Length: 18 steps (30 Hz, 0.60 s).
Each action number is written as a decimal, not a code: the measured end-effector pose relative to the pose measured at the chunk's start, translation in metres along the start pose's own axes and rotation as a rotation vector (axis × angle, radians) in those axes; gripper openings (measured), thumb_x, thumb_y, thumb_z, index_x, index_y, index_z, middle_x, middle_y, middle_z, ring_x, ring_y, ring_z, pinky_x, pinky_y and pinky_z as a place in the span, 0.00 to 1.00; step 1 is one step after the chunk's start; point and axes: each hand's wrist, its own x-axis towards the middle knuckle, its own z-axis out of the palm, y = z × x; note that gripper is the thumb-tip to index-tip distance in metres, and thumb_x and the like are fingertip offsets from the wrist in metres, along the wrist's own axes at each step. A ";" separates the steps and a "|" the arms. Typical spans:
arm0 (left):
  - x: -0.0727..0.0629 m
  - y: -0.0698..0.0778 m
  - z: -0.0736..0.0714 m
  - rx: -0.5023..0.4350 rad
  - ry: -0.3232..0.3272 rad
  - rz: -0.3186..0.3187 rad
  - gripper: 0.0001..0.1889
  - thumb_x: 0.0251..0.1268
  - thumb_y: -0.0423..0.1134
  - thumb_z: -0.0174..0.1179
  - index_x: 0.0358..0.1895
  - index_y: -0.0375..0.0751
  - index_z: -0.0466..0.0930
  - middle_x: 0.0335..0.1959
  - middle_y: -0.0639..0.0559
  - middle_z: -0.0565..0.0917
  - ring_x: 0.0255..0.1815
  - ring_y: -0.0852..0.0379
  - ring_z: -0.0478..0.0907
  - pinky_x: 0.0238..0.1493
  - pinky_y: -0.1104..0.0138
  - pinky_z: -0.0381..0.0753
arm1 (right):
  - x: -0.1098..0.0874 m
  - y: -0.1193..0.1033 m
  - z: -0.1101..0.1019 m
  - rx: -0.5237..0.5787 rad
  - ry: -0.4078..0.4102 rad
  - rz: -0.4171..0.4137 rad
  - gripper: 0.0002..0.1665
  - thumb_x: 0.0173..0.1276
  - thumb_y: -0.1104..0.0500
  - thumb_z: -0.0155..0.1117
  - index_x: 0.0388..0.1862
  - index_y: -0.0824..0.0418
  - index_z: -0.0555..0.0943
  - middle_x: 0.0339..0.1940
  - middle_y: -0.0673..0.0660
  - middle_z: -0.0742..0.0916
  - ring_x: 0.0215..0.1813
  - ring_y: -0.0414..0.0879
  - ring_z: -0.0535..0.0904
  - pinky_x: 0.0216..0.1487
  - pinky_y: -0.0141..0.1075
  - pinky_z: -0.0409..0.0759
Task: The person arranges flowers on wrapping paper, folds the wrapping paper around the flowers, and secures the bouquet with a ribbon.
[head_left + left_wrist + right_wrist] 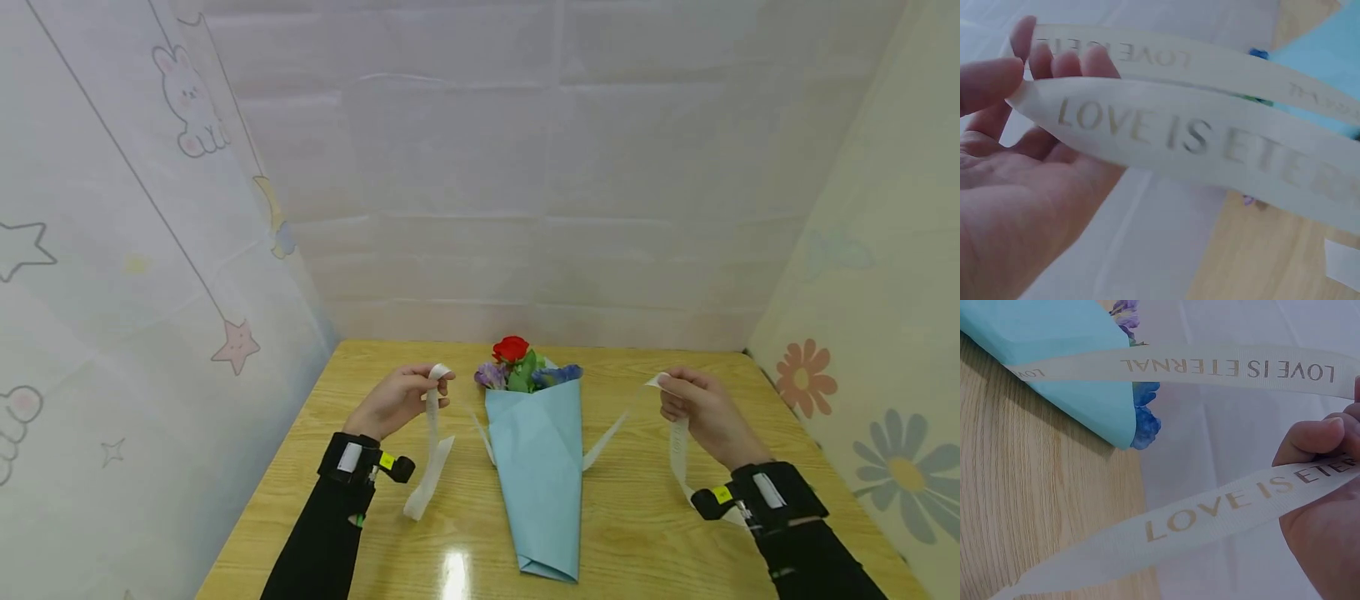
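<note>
The step in hand looks like tying a cream fabric ribbon with gold "LOVE IS ETERNAL" lettering (607, 437) round a bouquet. The bouquet's pale blue paper wrapper (540, 475) lies on the light wood-grain worktop (292, 533) between the two hands, its folded narrow end toward the person. At the far end a red rose (511, 348), a purple flower (491, 375), green leaves (522, 373) and a blue flower (557, 376) show above the paper.

The left hand (401, 400) pinches the ribbon between thumb and fingers, its grip well apart from the wrapper, with a loose tail hanging below. The right hand (705, 414) grasps the other length with thumb and curled fingers, and a tail drops beside that wrist. From each grip the ribbon slants down to a side edge of the paper; none crosses the front, so it probably runs underneath.

No knot is made yet. The next move probably calls for evening the two lengths, then bringing both hands inward to cross them over the front, tight enough to cinch the paper without creasing it.
</note>
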 end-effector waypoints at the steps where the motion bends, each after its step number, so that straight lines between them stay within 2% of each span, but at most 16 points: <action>1: 0.002 0.002 0.004 0.021 0.005 0.010 0.10 0.79 0.30 0.50 0.50 0.35 0.83 0.50 0.45 0.81 0.45 0.49 0.73 0.56 0.56 0.76 | 0.001 0.000 0.002 -0.009 -0.004 0.000 0.12 0.83 0.66 0.47 0.37 0.60 0.74 0.24 0.57 0.60 0.27 0.54 0.53 0.33 0.46 0.54; 5: 0.008 0.009 0.018 0.152 0.051 0.021 0.11 0.80 0.36 0.54 0.53 0.34 0.82 0.54 0.47 0.82 0.37 0.52 0.72 0.48 0.60 0.73 | 0.006 0.001 0.008 -0.054 -0.027 0.004 0.11 0.83 0.65 0.48 0.38 0.59 0.76 0.24 0.57 0.61 0.27 0.54 0.54 0.33 0.47 0.56; 7: 0.010 0.010 0.023 0.210 0.075 0.014 0.14 0.80 0.37 0.55 0.57 0.31 0.80 0.49 0.48 0.82 0.32 0.56 0.70 0.40 0.65 0.71 | 0.008 0.002 0.011 -0.075 -0.043 0.013 0.11 0.83 0.65 0.49 0.39 0.58 0.77 0.24 0.57 0.61 0.27 0.54 0.56 0.33 0.48 0.57; 10: 0.010 0.011 0.028 0.247 0.093 0.006 0.19 0.80 0.36 0.54 0.66 0.28 0.75 0.40 0.50 0.80 0.24 0.61 0.62 0.28 0.70 0.61 | 0.011 0.002 0.014 -0.107 -0.064 0.021 0.10 0.83 0.63 0.49 0.41 0.58 0.77 0.24 0.56 0.62 0.27 0.53 0.57 0.33 0.48 0.58; 12: 0.010 0.012 0.030 0.303 0.113 0.005 0.18 0.80 0.36 0.54 0.64 0.27 0.75 0.32 0.51 0.76 0.21 0.61 0.58 0.24 0.70 0.56 | 0.013 0.003 0.016 -0.120 -0.064 0.026 0.09 0.83 0.63 0.49 0.42 0.58 0.78 0.24 0.56 0.64 0.27 0.53 0.58 0.33 0.48 0.58; 14: 0.009 0.013 0.033 0.428 0.158 -0.002 0.16 0.79 0.36 0.56 0.61 0.31 0.78 0.28 0.52 0.73 0.20 0.59 0.57 0.23 0.68 0.57 | 0.014 0.004 0.018 -0.128 -0.060 0.031 0.09 0.83 0.62 0.50 0.42 0.58 0.78 0.24 0.56 0.64 0.27 0.53 0.59 0.33 0.47 0.59; 18: 0.007 0.014 0.037 0.772 0.288 -0.009 0.09 0.76 0.39 0.59 0.50 0.39 0.81 0.31 0.50 0.76 0.26 0.55 0.67 0.29 0.63 0.67 | 0.014 0.005 0.021 -0.143 -0.040 0.038 0.09 0.83 0.62 0.51 0.41 0.58 0.78 0.24 0.56 0.65 0.27 0.54 0.59 0.33 0.48 0.59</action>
